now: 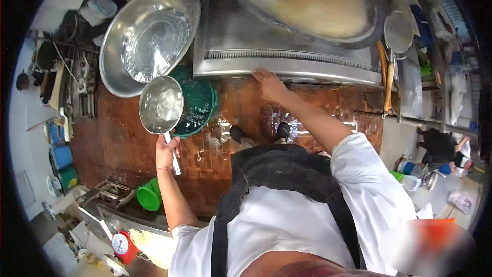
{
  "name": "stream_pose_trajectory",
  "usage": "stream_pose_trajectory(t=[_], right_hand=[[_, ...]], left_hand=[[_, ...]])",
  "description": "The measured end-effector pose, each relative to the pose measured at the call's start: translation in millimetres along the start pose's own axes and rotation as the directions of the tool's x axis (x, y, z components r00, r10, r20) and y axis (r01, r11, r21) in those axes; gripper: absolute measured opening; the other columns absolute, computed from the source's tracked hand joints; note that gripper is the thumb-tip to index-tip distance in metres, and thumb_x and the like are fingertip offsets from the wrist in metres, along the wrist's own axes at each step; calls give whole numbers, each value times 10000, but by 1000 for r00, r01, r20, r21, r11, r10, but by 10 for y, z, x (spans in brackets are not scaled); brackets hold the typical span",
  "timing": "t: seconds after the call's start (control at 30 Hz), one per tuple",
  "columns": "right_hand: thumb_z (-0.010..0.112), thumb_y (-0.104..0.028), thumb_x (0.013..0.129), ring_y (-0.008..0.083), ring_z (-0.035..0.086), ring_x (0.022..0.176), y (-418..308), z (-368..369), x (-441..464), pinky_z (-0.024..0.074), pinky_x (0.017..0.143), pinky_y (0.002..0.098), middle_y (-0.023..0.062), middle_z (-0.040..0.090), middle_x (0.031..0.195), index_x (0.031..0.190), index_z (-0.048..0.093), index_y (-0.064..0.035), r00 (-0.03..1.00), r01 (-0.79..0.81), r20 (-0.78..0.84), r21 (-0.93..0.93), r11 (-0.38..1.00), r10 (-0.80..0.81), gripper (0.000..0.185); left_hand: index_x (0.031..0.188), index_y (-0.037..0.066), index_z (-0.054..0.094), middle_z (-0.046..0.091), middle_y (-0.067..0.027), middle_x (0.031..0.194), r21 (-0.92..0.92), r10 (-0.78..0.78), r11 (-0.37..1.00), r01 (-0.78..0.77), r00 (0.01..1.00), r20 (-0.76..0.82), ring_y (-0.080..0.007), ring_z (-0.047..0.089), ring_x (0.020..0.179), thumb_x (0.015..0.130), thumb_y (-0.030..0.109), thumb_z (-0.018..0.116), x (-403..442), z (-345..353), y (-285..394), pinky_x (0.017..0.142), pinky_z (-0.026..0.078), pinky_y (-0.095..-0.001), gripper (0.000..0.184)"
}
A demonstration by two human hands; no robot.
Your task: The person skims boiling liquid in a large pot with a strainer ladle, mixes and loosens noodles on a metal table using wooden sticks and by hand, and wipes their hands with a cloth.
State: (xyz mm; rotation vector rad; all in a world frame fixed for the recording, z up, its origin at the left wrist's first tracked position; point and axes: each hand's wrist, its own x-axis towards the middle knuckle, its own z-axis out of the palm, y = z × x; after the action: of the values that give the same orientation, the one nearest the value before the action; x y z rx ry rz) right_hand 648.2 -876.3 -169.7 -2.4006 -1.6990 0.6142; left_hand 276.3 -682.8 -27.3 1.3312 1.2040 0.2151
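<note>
My left hand (167, 152) is closed around the handle of a large metal ladle (161, 103), whose round bowl holds what looks like clear liquid. Beneath and beside that bowl is a dark green bucket (206, 103) with water in it. A wide metal basin (114, 66) with shiny contents stands just beyond the ladle. At the front edge of the metal stove (302, 70), my right hand (270, 85) has its fingers curled against the rim. Whatever those fingers may grip is hidden. On the stove, a big wok (376, 20) contains cloudy, pale brown liquid.
A long-handled strainer (398, 32) leans at the stove's right side. Behind me on the left are a bright green bucket (149, 195) and a red scale (123, 246). The brick-coloured floor (205, 161) is wet. Another person (464, 149) is at the far right.
</note>
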Motion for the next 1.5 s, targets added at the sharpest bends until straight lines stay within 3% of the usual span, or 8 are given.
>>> stream_pose_trajectory(t=[0.37,0.67,0.87,0.93,1.13,1.23,1.27,1.5], right_hand=[[602,-98,798,358,347,1387,1296,-255,-1904,361,1119,400,196,434,1451,1368,476,11,964,-81,-234,197,977,127,594],[600,-106,813,353,328,1397,1569,-502,-2977,363,1122,387,209,414,1458,1371,468,3,882,-309,-225,389,868,415,583],[619,-84,776,380,380,1360,1494,-382,-2958,365,1118,395,271,379,1463,1371,490,-22,860,-334,-224,434,837,459,611],[625,-91,780,370,369,1369,1328,-427,-2813,367,1118,390,239,398,1460,1371,492,-36,876,-340,-184,420,842,445,608],[616,-138,783,388,367,1367,963,-95,-2040,355,1125,395,155,429,1467,1355,493,-16,989,-132,-48,92,987,137,598],[606,-145,782,406,388,1345,557,-64,-1552,336,1128,424,208,405,1465,1365,466,15,994,-88,-55,157,984,98,621],[603,-142,782,405,391,1344,362,-164,-1409,333,1128,432,217,400,1464,1371,459,14,996,-75,-30,165,983,81,626],[523,-111,873,328,236,1453,-455,41,287,178,1199,450,180,274,1557,1461,333,8,960,264,-51,-159,951,-275,629]], left_hand=[[1043,-5,578,564,-42,647,385,247,884,-264,964,95,-140,524,490,778,86,674,276,1649,2167,444,428,-321,296],[981,-8,695,707,-212,843,928,398,-160,-338,838,374,-330,702,806,837,203,571,1465,3135,3710,742,534,-437,284],[1157,50,664,614,-191,1241,962,829,-258,-91,489,269,-331,612,1146,938,246,501,778,3828,4219,882,533,-462,336],[1147,2,637,624,-196,1190,976,921,-15,-218,378,98,-322,634,1094,933,203,496,825,3884,4440,870,540,-443,326],[1128,-39,611,632,-209,1128,910,898,-240,-337,279,340,-350,640,1044,898,169,525,1225,3170,3937,862,535,-446,322],[1132,-51,580,623,-266,1088,901,875,16,-434,442,198,-428,607,1036,843,123,554,1047,2496,2884,872,501,-479,339],[1184,-54,537,617,-308,1097,776,769,425,-465,639,-38,-450,594,1051,831,111,582,935,2272,2516,896,485,-488,392],[1284,-29,467,618,-306,1133,481,482,836,-266,775,-408,-488,555,1089,867,103,628,422,509,-99,903,444,-482,466]])
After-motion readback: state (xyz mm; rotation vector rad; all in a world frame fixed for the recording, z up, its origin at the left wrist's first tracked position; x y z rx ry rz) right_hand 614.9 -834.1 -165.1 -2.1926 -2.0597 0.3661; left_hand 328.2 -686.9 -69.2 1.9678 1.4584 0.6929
